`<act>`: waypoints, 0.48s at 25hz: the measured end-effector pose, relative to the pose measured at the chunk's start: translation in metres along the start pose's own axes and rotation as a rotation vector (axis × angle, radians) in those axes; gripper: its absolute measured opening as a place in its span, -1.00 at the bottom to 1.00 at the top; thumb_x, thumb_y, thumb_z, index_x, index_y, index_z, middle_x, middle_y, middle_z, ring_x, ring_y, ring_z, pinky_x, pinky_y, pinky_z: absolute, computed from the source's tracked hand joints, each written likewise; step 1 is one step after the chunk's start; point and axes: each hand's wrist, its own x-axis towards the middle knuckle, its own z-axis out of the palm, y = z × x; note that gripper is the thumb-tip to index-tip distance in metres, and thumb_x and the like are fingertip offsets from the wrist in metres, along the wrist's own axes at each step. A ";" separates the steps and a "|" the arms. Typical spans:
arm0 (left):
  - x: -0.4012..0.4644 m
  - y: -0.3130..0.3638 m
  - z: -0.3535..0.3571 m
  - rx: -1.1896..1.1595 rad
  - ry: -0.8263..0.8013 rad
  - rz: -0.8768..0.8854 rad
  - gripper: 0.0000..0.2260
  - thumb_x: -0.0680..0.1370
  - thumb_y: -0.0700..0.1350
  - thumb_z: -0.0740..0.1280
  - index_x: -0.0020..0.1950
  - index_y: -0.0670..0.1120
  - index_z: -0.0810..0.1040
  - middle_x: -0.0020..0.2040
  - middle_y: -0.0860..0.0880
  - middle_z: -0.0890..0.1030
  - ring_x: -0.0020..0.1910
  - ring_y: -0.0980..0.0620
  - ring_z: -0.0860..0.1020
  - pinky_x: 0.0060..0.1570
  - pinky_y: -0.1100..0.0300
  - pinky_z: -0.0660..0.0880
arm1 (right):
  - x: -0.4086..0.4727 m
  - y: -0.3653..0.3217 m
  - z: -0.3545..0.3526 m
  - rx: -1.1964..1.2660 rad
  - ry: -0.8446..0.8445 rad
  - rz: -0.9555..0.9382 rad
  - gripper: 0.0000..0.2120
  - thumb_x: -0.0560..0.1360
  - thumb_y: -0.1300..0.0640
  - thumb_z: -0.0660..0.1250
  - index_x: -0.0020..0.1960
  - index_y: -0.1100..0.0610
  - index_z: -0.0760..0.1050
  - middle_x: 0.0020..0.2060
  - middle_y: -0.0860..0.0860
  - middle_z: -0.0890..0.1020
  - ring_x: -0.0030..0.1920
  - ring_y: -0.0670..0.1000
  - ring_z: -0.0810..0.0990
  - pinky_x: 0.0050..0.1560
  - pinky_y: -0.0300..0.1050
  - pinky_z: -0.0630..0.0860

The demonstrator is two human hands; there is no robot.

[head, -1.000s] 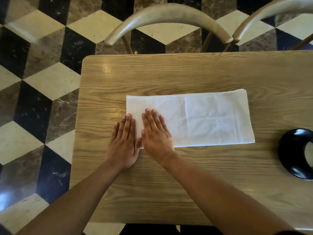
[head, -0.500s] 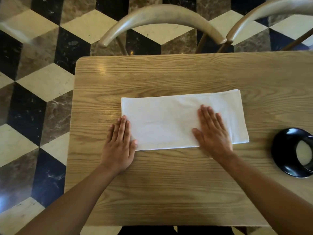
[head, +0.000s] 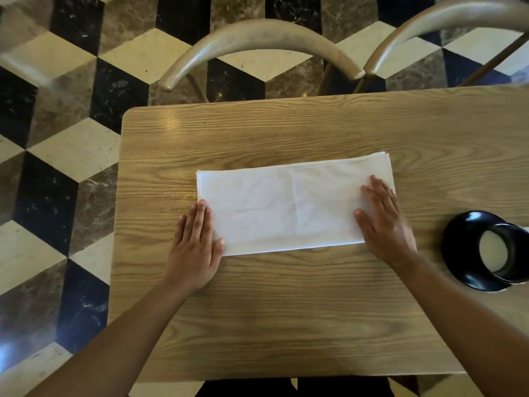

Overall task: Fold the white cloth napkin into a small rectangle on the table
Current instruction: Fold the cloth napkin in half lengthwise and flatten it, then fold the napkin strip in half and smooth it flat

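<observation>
While you look down through the head camera, the white napkin [head: 286, 207] lies folded into a long strip across the middle of the wooden surface [head: 286, 310], its long sides running left to right and slightly tilted, the right end a little farther from you than the left. Layered edges show along its far side and at the far right corner. A faint crease runs across the strip near its middle.

Your left hand [head: 197, 242] lies flat with straight fingers held together, palm down at the near left corner of the napkin; most of that hand rests on the bare wood, and the thumb and the inner edge of the hand touch the cloth. It holds nothing, so the grip there is wide and flat.

Your right hand [head: 383, 219] presses flat on the right end of the napkin, fingers straight and slightly spread, thumb out toward the middle of the strip. The heel of that hand reaches past the near edge onto the wood. That grip is also wide, pressing and not pinching.

A black bowl [head: 483, 250] sits on the surface well to the right of the napkin, apart from it. Beyond the far edge stand two curved wooden chair backs [head: 257, 38] over a checkered marble floor [head: 57, 138].
</observation>
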 end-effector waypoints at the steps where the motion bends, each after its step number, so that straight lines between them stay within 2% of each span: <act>1: 0.000 0.001 -0.002 -0.046 0.009 -0.035 -0.32 0.64 0.14 0.07 0.64 -0.25 0.11 0.69 -0.19 0.05 0.67 -0.19 0.02 0.61 -0.20 0.05 | -0.005 -0.001 -0.004 0.022 0.065 -0.008 -0.61 0.61 0.13 0.25 0.41 0.19 0.46 0.56 0.12 0.30 0.56 0.15 0.25 0.50 0.09 0.30; 3: 0.002 0.011 -0.009 -0.131 0.069 -0.134 -0.34 0.58 0.14 0.16 0.58 -0.23 0.27 0.66 -0.22 0.16 0.65 -0.24 0.09 0.61 -0.20 0.03 | -0.020 -0.001 -0.012 0.016 0.166 0.072 -0.70 0.54 0.32 0.30 0.24 0.19 0.59 0.43 0.13 0.43 0.39 0.21 0.42 0.26 0.08 0.49; 5: 0.006 0.036 -0.016 -0.181 0.155 -0.150 -0.43 0.55 0.07 0.28 0.47 -0.22 0.39 0.59 -0.26 0.29 0.60 -0.30 0.20 0.59 -0.22 0.09 | -0.038 0.001 -0.019 0.034 0.189 0.217 -0.66 0.48 0.38 0.32 0.21 0.17 0.62 0.31 0.13 0.49 0.29 0.21 0.43 0.16 0.10 0.55; 7: 0.014 0.076 -0.016 -0.220 0.226 -0.011 -0.58 0.55 -0.05 0.33 0.35 -0.22 0.51 0.47 -0.25 0.46 0.52 -0.30 0.36 0.51 -0.25 0.25 | -0.053 0.004 -0.024 0.049 0.196 0.258 -0.60 0.43 0.43 0.31 0.21 0.16 0.63 0.22 0.13 0.49 0.24 0.20 0.45 0.14 0.11 0.56; 9: 0.026 0.121 -0.013 -0.292 0.264 0.183 -0.77 0.55 -0.14 0.34 0.17 -0.20 0.61 0.25 -0.18 0.61 0.32 -0.25 0.55 0.33 -0.19 0.45 | -0.063 0.005 -0.024 0.055 0.203 0.231 -0.54 0.38 0.47 0.29 0.20 0.16 0.62 0.18 0.11 0.50 0.19 0.19 0.49 0.15 0.09 0.56; 12: 0.046 0.190 -0.009 -0.374 0.232 0.339 -0.85 0.54 -0.17 0.35 0.07 -0.13 0.66 0.05 -0.07 0.65 0.09 -0.14 0.61 0.14 -0.04 0.53 | -0.070 0.009 -0.025 0.076 0.200 0.245 -0.57 0.40 0.46 0.30 0.21 0.19 0.61 0.16 0.11 0.52 0.16 0.16 0.53 0.18 -0.10 0.49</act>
